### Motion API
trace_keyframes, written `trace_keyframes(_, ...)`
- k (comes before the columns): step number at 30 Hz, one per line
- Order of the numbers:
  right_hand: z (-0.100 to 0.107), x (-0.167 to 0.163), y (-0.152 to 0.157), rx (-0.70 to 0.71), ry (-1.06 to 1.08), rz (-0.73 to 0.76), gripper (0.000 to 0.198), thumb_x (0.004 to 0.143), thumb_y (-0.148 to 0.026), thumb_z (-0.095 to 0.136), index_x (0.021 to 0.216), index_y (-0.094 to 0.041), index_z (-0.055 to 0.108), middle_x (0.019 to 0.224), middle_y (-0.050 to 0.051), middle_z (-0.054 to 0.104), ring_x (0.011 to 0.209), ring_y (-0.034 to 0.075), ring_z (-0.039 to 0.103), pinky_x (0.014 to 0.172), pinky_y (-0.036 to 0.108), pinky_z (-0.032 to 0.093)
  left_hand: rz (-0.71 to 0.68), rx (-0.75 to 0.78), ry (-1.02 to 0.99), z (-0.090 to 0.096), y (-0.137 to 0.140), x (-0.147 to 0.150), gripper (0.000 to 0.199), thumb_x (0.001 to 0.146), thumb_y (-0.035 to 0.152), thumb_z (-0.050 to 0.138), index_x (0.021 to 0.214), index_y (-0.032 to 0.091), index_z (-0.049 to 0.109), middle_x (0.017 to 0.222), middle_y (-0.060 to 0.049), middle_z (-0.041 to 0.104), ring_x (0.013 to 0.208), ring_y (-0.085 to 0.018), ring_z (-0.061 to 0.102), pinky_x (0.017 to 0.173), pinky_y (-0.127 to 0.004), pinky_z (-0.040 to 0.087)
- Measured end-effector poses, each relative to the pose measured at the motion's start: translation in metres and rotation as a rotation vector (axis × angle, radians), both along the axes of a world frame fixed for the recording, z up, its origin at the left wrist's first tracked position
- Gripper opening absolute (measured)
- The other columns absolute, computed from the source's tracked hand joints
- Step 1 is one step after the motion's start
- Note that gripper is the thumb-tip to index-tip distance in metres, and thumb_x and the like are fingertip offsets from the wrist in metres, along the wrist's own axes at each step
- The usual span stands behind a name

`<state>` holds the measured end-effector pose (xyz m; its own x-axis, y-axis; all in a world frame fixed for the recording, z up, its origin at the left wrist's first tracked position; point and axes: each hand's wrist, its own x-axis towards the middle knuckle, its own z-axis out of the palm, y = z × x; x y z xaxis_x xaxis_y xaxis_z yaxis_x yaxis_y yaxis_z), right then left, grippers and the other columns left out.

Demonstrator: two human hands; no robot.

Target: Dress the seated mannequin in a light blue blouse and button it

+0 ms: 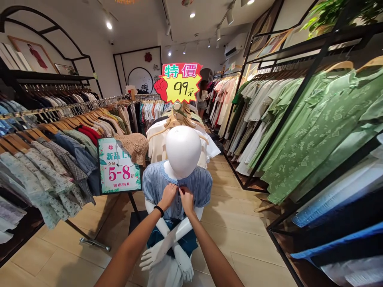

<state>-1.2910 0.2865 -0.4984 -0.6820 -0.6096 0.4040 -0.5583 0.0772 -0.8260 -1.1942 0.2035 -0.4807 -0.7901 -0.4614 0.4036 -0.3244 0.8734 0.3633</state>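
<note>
Both my left hand (168, 197) and my right hand (186, 199) had fingers (171, 188) pinched on the blouse (177, 209) at its neckline. The mannequin (183, 149) wore it, white arms (176, 233) crossed below.

A mannequin (183, 151) (glossy, white) wears a blue blouse (176, 210); the pale floor (239, 223) bears a metal rack foot (95, 244).

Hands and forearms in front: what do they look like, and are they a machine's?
They are a person's. The left hand and right hand are ungloved, with no sleeves or cables in view. A black band circles the left wrist.
</note>
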Motion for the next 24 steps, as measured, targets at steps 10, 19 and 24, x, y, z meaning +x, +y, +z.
trace_keyframes(10, -0.003, 0.000, 0.003, -0.140, -0.283, 0.043, 0.047, 0.075, -0.060, 0.055, 0.082, -0.015, 0.067, 0.084, 0.013, 0.074, 0.075, 0.025, 0.068, 0.072, 0.037, 0.054, -0.024, 0.140, 0.112, 0.002, 0.006, -0.001, 0.020, 0.097, 0.020, 0.037, 0.097, 0.018, 0.057, 0.098, -0.009, 0.060, 0.094, -0.023, 0.052, 0.081, -0.035, 0.043)
trace_keyframes(19, -0.008, -0.006, -0.002, -0.289, -0.519, 0.083, 0.048, 0.061, -0.060, 0.070, 0.081, -0.016, 0.068, 0.088, 0.015, 0.075, 0.081, 0.026, 0.071, 0.079, 0.043, 0.058, -0.020, 0.316, 0.215, 0.007, 0.001, -0.004, 0.022, 0.094, 0.020, 0.041, 0.089, 0.020, 0.063, 0.093, -0.006, 0.067, 0.090, -0.020, 0.057, 0.082, -0.032, 0.045)
trace_keyframes(24, -0.005, -0.002, -0.003, -0.313, -0.584, 0.117, 0.048, 0.058, -0.057, 0.074, 0.081, -0.016, 0.069, 0.089, 0.014, 0.075, 0.082, 0.026, 0.071, 0.081, 0.041, 0.058, -0.024, 0.355, 0.223, 0.014, 0.000, 0.001, 0.023, 0.093, 0.020, 0.043, 0.087, 0.019, 0.065, 0.092, -0.007, 0.069, 0.089, -0.021, 0.058, 0.082, -0.032, 0.044)
